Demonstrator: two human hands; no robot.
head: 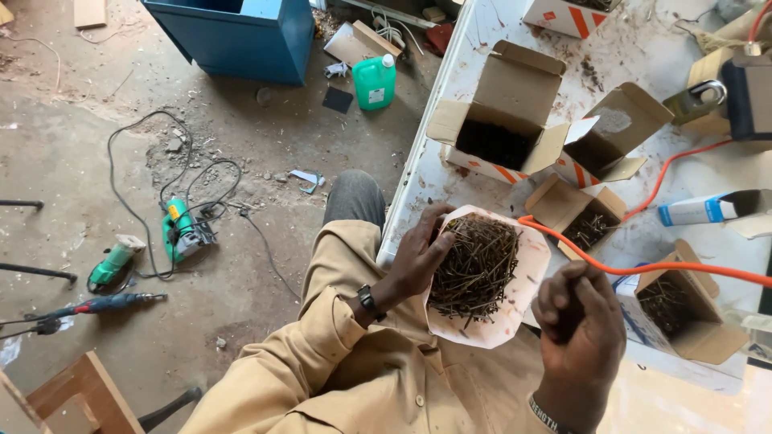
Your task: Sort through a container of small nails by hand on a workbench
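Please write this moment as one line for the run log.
left hand: holds paper bag of nails | right hand: closed, raised beside bag | white table: open cardboard boxes, orange cable

item: pale paper wrapper (523, 265), opened
contents: heap of thin dark nails (474, 269)
position: tilted, at bench (482, 48) edge

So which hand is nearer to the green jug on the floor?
Left. The left hand grips the near-side edge of the pink paper of nails, on the side toward the green jug. The right hand is closed in a fist beyond the paper, farther away.
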